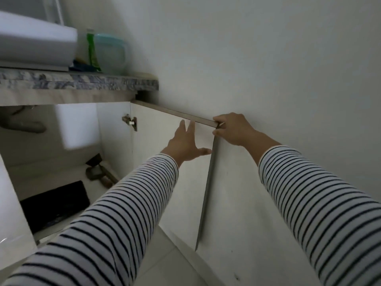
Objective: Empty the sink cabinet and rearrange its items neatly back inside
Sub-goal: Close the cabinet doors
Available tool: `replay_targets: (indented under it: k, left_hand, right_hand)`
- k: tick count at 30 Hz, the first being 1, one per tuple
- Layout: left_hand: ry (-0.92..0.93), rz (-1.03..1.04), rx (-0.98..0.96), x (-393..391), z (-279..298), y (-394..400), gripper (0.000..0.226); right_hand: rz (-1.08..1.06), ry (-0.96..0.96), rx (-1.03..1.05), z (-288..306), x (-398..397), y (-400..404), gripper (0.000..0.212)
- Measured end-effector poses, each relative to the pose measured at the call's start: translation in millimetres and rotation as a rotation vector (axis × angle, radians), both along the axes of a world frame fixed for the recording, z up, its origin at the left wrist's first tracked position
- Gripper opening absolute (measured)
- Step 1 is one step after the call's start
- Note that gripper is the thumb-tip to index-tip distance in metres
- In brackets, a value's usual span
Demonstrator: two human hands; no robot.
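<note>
The right hand (233,129) pinches the top corner of the open cabinet door (165,141); the left hand (185,144) is spread flat against its inner face. Left of both hands, the sink cabinet (78,145) stands open. Swung further, the door could strike the wall (268,69) and trap the right hand's fingers.

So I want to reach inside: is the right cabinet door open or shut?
Open. The cabinet door is swung out against the wall, its hinge exposed; the right hand grips its top corner and the left hand lies flat on it.
</note>
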State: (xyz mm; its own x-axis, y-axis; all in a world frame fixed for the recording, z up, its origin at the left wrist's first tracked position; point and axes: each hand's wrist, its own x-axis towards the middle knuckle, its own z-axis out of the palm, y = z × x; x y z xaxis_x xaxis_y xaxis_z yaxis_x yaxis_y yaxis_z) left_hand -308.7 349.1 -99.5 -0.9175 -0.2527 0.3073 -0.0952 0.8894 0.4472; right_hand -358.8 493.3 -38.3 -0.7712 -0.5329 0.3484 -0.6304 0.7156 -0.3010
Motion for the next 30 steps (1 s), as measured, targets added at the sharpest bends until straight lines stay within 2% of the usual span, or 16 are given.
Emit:
replay_targets:
  k: [4,8,13,16,19,22,25,30]
  left_hand:
    - [0.107,0.022,0.075,-16.8,-10.8,16.1,0.113]
    - [0.221,0.049,0.096,-12.3,-17.3,22.0,0.113]
    - [0.27,0.094,0.109,23.7,-21.6,7.9,0.114]
    - [0.291,0.08,0.109,58.1,-20.5,-15.2,0.106]
    - [0.294,0.047,0.097,101.6,-16.8,-49.1,0.102]
    - [0.255,0.078,0.061,148.1,-14.4,-90.0,0.1]
    - [0.332,0.181,0.055,192.8,-17.8,-135.7,0.096]
    - [0.47,0.401,-0.121,236.8,-29.4,-215.0,0.085]
  right_hand:
    - [0.06,-0.073,-0.166,-7.0,-13.4,1.1,0.044]
    - [0.121,-0.17,-0.329,-9.5,-11.2,3.7,0.042]
    - [0.313,-0.348,-0.462,-12.6,16.8,-10.4,0.035]
    - [0.432,-0.373,-0.433,-7.9,39.8,-32.0,0.028]
    - [0.552,-0.386,-0.35,-5.0,65.3,-65.9,0.029]
    - [0.62,-0.41,-0.301,-6.3,91.6,-109.5,0.05]
    - [0.666,-0.411,-0.236,-13.4,115.2,-156.8,0.059]
    - [0.773,-0.135,0.128,-43.6,147.7,-247.2,0.077]
